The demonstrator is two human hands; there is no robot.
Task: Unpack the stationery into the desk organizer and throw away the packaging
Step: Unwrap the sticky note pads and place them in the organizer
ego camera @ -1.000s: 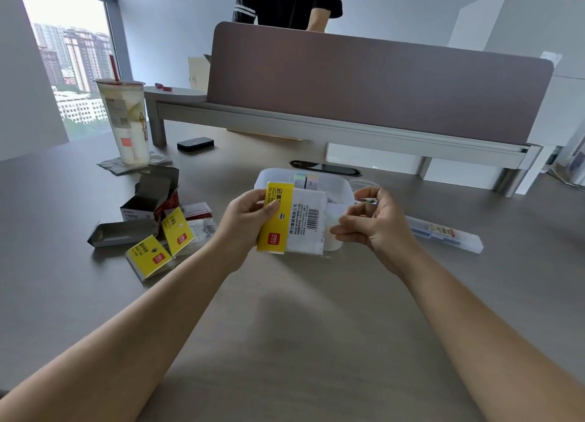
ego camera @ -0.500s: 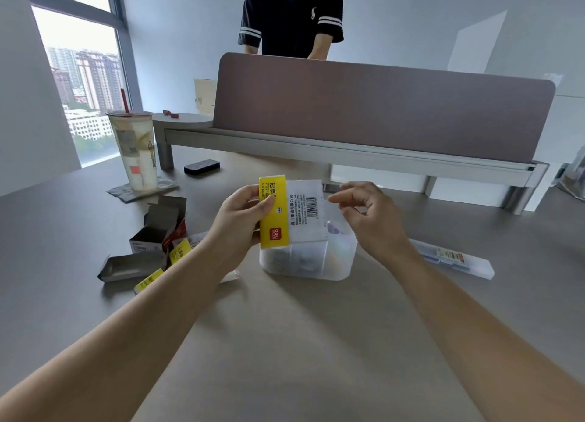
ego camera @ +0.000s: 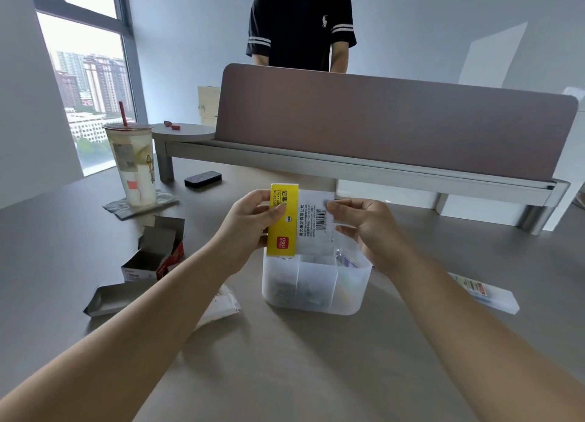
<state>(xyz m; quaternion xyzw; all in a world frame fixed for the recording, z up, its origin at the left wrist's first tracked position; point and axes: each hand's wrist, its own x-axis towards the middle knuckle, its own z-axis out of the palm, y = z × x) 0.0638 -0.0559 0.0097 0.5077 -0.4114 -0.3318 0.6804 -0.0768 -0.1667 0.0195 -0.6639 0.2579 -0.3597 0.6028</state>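
A: Desk [ego camera: 285, 374] first: it looks flatter than a second ago, because the head has tipped up and the standing person [ego camera: 300, 25] behind the divider panel [ego camera: 395, 127] shows far more fully. The surface itself is unchanged.

B: And the desk organizer [ego camera: 313, 287]?

A: It sits where it was, translucent, its divided compartments holding a few small items I cannot make out. A second ago it was seen from above; now its front wall faces the camera.

B: The sticky-note pack [ego camera: 299, 220]?

A: It has been lifted. It is now upright just above the organizer's back rim, yellow band to the left, barcode to the right. It is not in any compartment yet.

B: Hands?

A: The left hand [ego camera: 250, 223] clamps the yellow edge, thumb across the front. The right hand [ego camera: 364, 228] pinches the clear wrapper at the pack's upper right corner, where half a second ago its fingers were only reaching.

B: Meaning?

A: My guess is the wrapper is about to be peeled, so unpacking of this item is only starting. The opened boxes [ego camera: 152, 257] and an empty wrapper [ego camera: 221, 307] lie at left, not thrown away, and a long pen case [ego camera: 484, 291] waits at right.
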